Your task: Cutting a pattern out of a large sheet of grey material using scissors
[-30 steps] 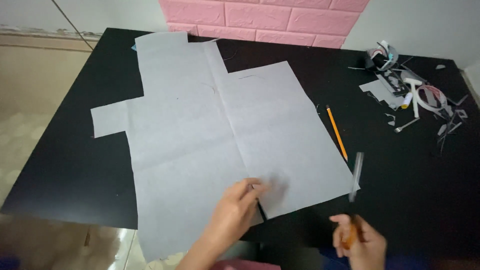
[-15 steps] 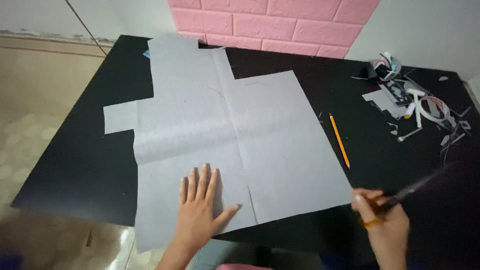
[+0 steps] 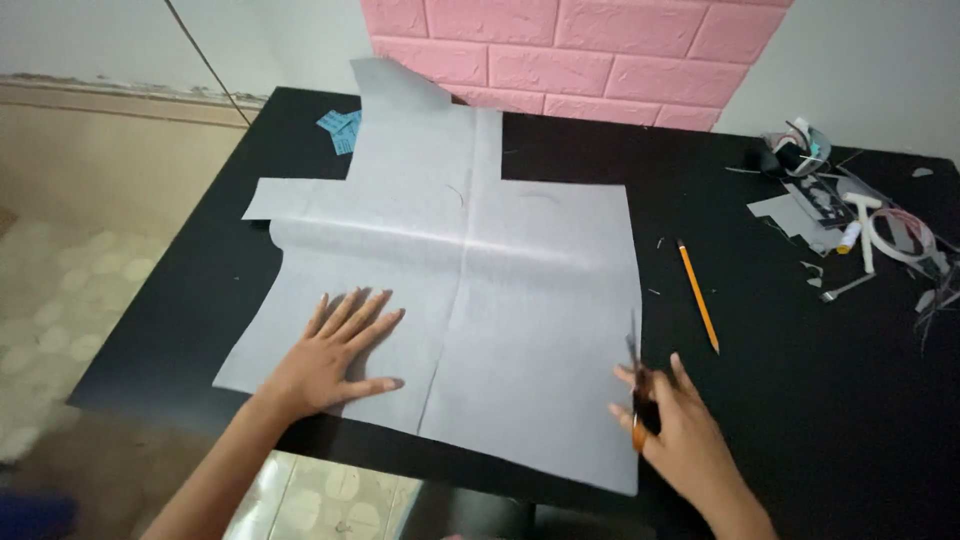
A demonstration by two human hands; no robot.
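honestly the right hand (image 3: 680,435) is gripping orange-handled scissors (image 3: 636,385) right at the right edge of the grey fabric sheet (image 3: 470,300) spread over the black table (image 3: 800,400), while the left hand (image 3: 335,355) lies flat and open on it well away, so I'd guess the fabric near the blades could shift or bunch and wreck the line.

The table (image 3: 800,420) is matt black. The large sheet (image 3: 480,290) spread over it is a pale grey-blue, plain and unpatterned, crossed by lighter fold creases. The pencil (image 3: 698,295) is orange-yellow with a dark tip. The scissors (image 3: 636,395) have orange handles and dark grey blades. Small paper scraps (image 3: 338,128) at the far edge are bright blue. The brick-pattern wall panel (image 3: 570,55) is pink, and the wall (image 3: 870,60) beside it white. The floor (image 3: 70,270) is beige with a pale, rounded mottled pattern.
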